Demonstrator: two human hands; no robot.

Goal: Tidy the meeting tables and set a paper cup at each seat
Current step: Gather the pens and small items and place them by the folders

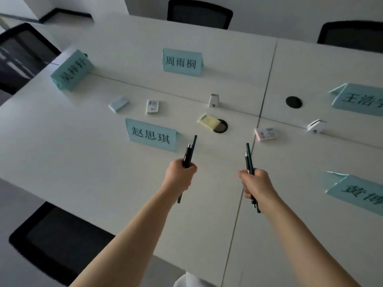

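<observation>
My left hand grips a small bundle of dark pens and pencils upright above the white meeting table. My right hand grips a second bundle of dark pens and pencils, also held above the table. Small sticky-note pads lie scattered ahead: a pale blue pad, a white pad, a yellow pad and a pink pad. Two white pencil sharpeners stand near the middle seam. No paper cup is in view.
Teal name cards stand at the seats. Round cable holes open in the tabletop. Black mesh chairs ring the table.
</observation>
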